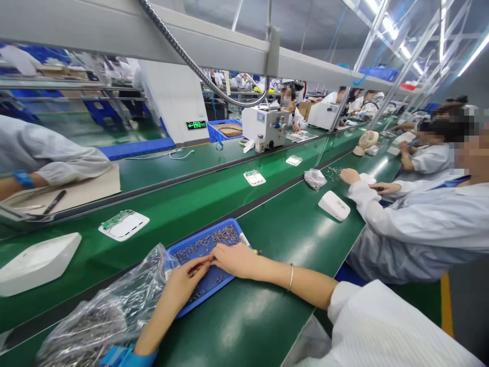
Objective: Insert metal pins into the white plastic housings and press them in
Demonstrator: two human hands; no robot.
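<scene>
A blue tray (229,224) with several small dark screws lies on the green bench in front of me. My left hand (185,283) rests on the tray's near side, fingers pinched together over the screws. My right hand (235,259) lies flat on the tray's right part, its fingertips meeting those of the left. Whether either hand holds a screw is hidden. A clear plastic bag of screws (95,316) lies left of the tray, under my left forearm.
White device shells (36,262) (124,224) (254,177) ride on the green conveyor belt behind the tray. Another shell (334,205) and a small bag (315,178) lie by a co-worker's hands (349,176) to my right. A white machine (265,127) stands beyond the belt.
</scene>
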